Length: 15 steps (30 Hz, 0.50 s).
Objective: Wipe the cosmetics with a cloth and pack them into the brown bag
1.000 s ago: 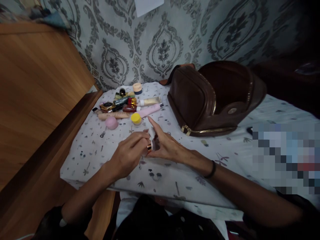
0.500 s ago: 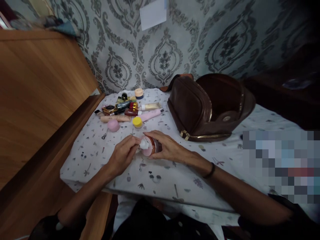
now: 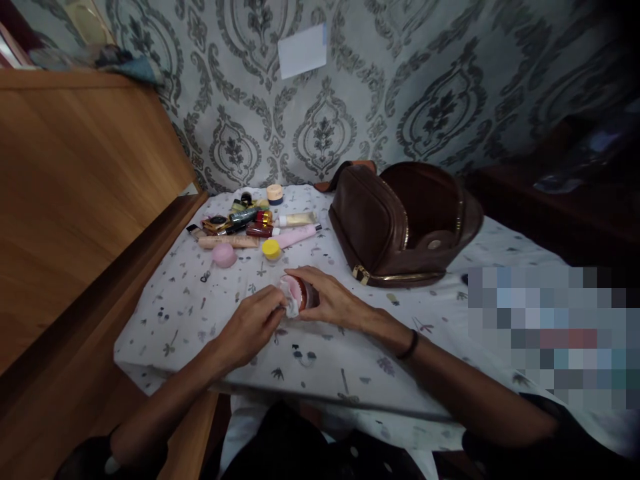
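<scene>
The right hand's (image 3: 333,300) fingers (image 3: 305,280) wrap a small amber bottle (image 3: 307,296) lying sideways over the printed white sheet (image 3: 190,320), its pink end (image 3: 289,289) pointing left, where the left hand's (image 3: 247,328) fingertips (image 3: 280,310) pinch white tissue (image 3: 293,308).

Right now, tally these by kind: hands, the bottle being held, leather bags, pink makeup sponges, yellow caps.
Hands (left hand, right hand): 2
Reddish bottle: 1
Brown leather zip bag: 1
Pink makeup sponge: 1
Yellow cap: 1
Total: 6
</scene>
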Tool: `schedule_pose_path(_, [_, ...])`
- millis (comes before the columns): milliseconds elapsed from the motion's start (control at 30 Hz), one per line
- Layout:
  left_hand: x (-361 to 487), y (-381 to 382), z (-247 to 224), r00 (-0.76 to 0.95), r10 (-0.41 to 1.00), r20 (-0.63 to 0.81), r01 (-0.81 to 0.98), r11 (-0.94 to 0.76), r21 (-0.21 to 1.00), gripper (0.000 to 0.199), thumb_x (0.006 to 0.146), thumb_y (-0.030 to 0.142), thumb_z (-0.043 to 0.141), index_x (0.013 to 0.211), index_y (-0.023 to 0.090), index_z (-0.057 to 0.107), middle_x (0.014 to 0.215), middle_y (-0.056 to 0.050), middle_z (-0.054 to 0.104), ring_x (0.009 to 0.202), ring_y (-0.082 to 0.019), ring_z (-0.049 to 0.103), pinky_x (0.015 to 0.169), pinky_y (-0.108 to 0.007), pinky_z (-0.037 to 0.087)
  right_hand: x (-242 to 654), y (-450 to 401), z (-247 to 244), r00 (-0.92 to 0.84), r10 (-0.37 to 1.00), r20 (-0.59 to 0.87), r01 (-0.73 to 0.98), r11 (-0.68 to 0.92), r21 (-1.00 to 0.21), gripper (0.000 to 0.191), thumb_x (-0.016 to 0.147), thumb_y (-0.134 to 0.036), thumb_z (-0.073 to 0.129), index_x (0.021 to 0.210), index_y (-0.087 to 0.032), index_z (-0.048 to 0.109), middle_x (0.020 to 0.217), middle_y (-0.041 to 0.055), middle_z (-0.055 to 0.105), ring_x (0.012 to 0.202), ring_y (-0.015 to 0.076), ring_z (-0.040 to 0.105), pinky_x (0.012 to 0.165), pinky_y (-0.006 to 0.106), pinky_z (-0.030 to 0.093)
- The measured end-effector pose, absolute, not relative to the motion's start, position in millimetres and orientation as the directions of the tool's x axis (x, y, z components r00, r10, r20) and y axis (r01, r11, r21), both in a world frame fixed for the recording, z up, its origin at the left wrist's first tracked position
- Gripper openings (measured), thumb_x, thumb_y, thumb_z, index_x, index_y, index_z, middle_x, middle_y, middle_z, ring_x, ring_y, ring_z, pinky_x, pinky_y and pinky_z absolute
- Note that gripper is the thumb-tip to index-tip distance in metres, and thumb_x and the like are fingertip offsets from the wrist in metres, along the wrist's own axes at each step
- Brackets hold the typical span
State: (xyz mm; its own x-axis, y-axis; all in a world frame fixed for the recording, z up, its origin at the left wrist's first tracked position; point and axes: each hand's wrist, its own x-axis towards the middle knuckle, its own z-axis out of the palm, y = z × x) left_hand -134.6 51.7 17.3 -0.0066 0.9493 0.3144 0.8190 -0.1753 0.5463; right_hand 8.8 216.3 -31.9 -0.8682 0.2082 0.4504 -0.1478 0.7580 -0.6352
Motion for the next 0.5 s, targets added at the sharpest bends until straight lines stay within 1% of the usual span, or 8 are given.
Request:
schedule_pose_path(67, [-130,54,22,-0.021,0.934,0.357,0.812,-0.193,0.551,0.013,0.092,0.012,0.047,0.087,0.021,0.056,0.086,0.0,0.061,0.079,-0.014,0.059,0.073,-0.024,0.045,8,213,-29,-0.87,0.2,0.45,-0.148,0.766,-0.626,0.067,0.075,-0.041,0.08,0.131,-0.019,0.05,0.129,0.0136,0.057,0.119,0.0269,0.055,0.1,0.044,0.047])
schedule_pose_path(133, [-128,60,26,-0.056,0.911,0.41,0.819,-0.193,0.54,0.012,0.092,0.013,0.048,0.088,0.02,0.057,0.087,-0.001,0.061,0.08,-0.015,0.06,0.073,-0.025,0.045,7,209,-26,-0.875,0.213,0.434,-0.117,0.778,-0.617,0.051,0.075,-0.042,0.08,0.114,-0.018,0.057,0.117,0.0111,0.06,0.109,0.0258,0.058,0.093,0.042,0.05])
schedule_pose_path(200, [-131,66,26,-0.098,0.888,0.45,0.838,-0.17,0.519,0.012,0.093,0.015,0.047,0.089,0.02,0.057,0.087,-0.002,0.061,0.082,-0.016,0.059,0.074,-0.026,0.045,7,207,-23,-0.882,0.216,0.418,-0.099,0.783,-0.614,0.042,0.077,-0.042,0.078,0.104,-0.018,0.057,0.109,0.0091,0.06,0.103,0.0244,0.058,0.089,0.04,0.051])
schedule_pose_path(267, [-138,72,23,-0.131,0.884,0.45,0.854,-0.13,0.504,0.012,0.092,0.015,0.047,0.088,0.02,0.056,0.087,-0.002,0.06,0.081,-0.017,0.059,0.073,-0.027,0.044,8,208,-21,-0.88,0.196,0.433,-0.129,0.778,-0.615,0.049,0.076,-0.039,0.079,0.113,-0.019,0.055,0.118,0.0106,0.058,0.111,0.0256,0.056,0.095,0.043,0.049])
schedule_pose_path(333, [-146,75,19,-0.147,0.905,0.399,0.86,-0.083,0.504,0.011,0.09,0.014,0.046,0.086,0.02,0.055,0.085,-0.001,0.059,0.078,-0.017,0.058,0.071,-0.027,0.044,10,210,-20,-0.871,0.183,0.456,-0.153,0.781,-0.605,0.063,0.072,-0.036,0.082,0.124,-0.02,0.05,0.132,0.0134,0.052,0.123,0.0281,0.05,0.102,0.046,0.045])
schedule_pose_path(367, [-149,75,17,-0.149,0.92,0.364,0.859,-0.061,0.508,0.011,0.089,0.014,0.046,0.086,0.02,0.055,0.084,-0.001,0.059,0.076,-0.017,0.057,0.07,-0.027,0.043,11,211,-19,-0.867,0.186,0.462,-0.148,0.79,-0.595,0.068,0.07,-0.035,0.083,0.126,-0.019,0.049,0.134,0.0146,0.05,0.125,0.0292,0.048,0.103,0.047,0.045])
schedule_pose_path(433, [-154,73,14,-0.14,0.946,0.293,0.851,-0.036,0.524,0.011,0.087,0.014,0.047,0.084,0.021,0.054,0.082,0.0,0.059,0.075,-0.017,0.056,0.071,-0.028,0.044,14,212,-18,-0.874,0.188,0.448,-0.116,0.815,-0.568,0.07,0.069,-0.035,0.084,0.127,-0.017,0.049,0.129,0.015,0.052,0.122,0.0297,0.049,0.101,0.047,0.046])
schedule_pose_path(500, [-155,69,15,-0.099,0.969,0.227,0.828,-0.046,0.558,0.01,0.086,0.015,0.046,0.083,0.021,0.055,0.082,0.0,0.061,0.077,-0.017,0.057,0.073,-0.028,0.043,17,212,-16,-0.886,0.175,0.429,-0.094,0.839,-0.536,0.066,0.074,-0.036,0.081,0.13,-0.016,0.052,0.121,0.0138,0.056,0.116,0.0281,0.05,0.099,0.046,0.047])
